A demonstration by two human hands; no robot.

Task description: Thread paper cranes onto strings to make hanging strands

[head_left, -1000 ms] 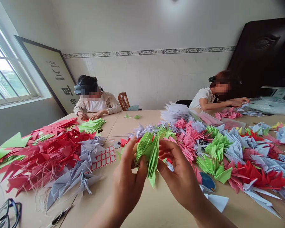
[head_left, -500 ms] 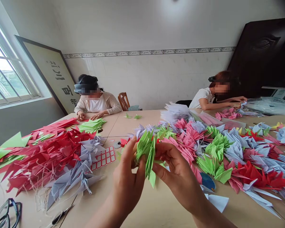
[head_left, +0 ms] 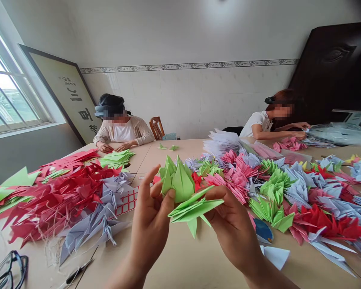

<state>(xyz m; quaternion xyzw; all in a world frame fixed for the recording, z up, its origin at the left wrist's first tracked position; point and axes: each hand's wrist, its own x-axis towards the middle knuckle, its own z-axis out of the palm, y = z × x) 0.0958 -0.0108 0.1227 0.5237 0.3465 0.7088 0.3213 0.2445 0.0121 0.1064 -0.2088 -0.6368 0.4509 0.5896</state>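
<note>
Above the near middle of the table, my left hand (head_left: 153, 216) is closed on a bunch of green folded paper cranes (head_left: 180, 182), thumb in front and fingers behind. My right hand (head_left: 234, 224) pinches a second, flatter stack of green paper cranes (head_left: 197, 210), tilted with its points toward the left. The two bunches touch or overlap between my hands. A loose green point hangs below the right stack. My right fingertips are partly hidden behind the paper.
Red paper cranes (head_left: 69, 196) and pale blue ones (head_left: 93, 228) are heaped at left, near eyeglasses (head_left: 10, 269) and a dark-handled pointed tool (head_left: 78, 273). Mixed-colour crane bundles (head_left: 273, 180) cover the right side. Two people (head_left: 120, 128) sit across the table, hands on paper.
The single green bunch has parted into two; the right portion has swung down and rightward, lying flatter in my right hand. My left hand has shifted slightly left with its cranes.
</note>
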